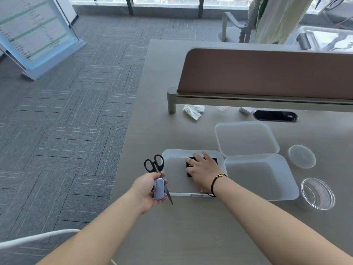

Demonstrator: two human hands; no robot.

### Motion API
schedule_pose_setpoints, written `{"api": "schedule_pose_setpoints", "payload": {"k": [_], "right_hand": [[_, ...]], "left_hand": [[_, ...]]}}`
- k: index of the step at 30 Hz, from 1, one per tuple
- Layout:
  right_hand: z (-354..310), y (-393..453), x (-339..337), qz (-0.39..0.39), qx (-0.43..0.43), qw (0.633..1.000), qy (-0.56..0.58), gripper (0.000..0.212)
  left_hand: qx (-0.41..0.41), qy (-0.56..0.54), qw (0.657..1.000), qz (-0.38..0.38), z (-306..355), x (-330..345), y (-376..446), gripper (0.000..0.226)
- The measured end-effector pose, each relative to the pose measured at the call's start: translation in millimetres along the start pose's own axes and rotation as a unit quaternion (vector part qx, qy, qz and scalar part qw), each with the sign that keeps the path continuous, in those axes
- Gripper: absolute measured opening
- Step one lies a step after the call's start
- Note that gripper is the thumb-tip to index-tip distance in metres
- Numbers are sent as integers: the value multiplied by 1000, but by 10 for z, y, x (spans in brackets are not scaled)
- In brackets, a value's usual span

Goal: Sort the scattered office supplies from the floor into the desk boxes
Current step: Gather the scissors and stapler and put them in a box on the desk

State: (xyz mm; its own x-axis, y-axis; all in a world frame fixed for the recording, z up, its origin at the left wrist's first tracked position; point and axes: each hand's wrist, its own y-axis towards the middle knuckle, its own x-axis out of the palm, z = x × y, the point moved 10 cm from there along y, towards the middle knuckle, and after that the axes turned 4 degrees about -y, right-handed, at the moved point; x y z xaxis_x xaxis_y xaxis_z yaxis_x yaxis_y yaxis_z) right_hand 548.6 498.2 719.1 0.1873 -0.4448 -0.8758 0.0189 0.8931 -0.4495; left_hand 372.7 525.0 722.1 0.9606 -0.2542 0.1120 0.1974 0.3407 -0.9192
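My left hand [150, 190] grips black-handled scissors [155, 163] together with a small lilac stapler-like item [159, 188], held over the desk's left edge just beside the near-left translucent box [172, 163]. Inside that box my right hand [203, 168] lies on a black object [214, 160], fingers curled over its far and left edges; most of the object is hidden under the hand. A second translucent box [261, 175] stands to the right, holding nothing that I can see.
A translucent box lid [246, 137] lies behind the boxes. A round lid [301, 156] and a clear round tub [318, 194] sit at the right. Crumpled tissue [193, 110] lies under the desk partition [267, 73]. Grey carpet [66, 121] spreads to the left.
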Motion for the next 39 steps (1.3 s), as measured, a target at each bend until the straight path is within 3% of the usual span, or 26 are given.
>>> {"api": "schedule_pose_setpoints", "payload": {"k": [2, 4, 6, 8, 9, 11, 16, 21, 25, 28, 32, 39], "right_hand": [[-27, -37, -114, 40, 8, 997, 64, 37], [2, -91, -294, 87, 48, 969, 228, 36], [45, -153, -360, 89, 113, 876, 461, 34], [-116, -190, -320, 41, 131, 746, 651, 31], [-221, -195, -301, 17, 129, 704, 698, 30], [-362, -205, -261, -3, 127, 672, 729, 30], [-340, -219, -147, -4, 146, 648, 747, 26], [-165, -273, -133, 0, 144, 673, 726, 12], [130, -344, 59, 6, 225, 676, 702, 14], [179, -374, 254, -33, 263, 684, 680, 17], [34, -238, 328, -76, 252, 732, 628, 23], [3, -66, 189, -20, 298, 791, 535, 25]], "left_hand": [[-1, -4, 1000, -9, 3, 23, -3, 10], [0, -14, 1000, -24, 16, 63, -12, 9], [8, -21, 999, -39, 48, 95, -17, 8], [20, -28, 998, -54, 89, 128, -17, 11], [23, -30, 997, -62, 104, 149, -20, 12], [24, -35, 997, -70, 124, 193, -42, 10], [25, -9, 998, -62, 104, 186, -12, 10], [25, 14, 998, -61, 77, 158, 5, 19], [21, 4, 998, -59, 100, 60, -7, 22], [26, -9, 998, -49, 137, -38, -30, 21], [28, -23, 999, -39, 149, -134, -20, 20], [22, -25, 999, -35, 102, -165, -22, 19]]}}
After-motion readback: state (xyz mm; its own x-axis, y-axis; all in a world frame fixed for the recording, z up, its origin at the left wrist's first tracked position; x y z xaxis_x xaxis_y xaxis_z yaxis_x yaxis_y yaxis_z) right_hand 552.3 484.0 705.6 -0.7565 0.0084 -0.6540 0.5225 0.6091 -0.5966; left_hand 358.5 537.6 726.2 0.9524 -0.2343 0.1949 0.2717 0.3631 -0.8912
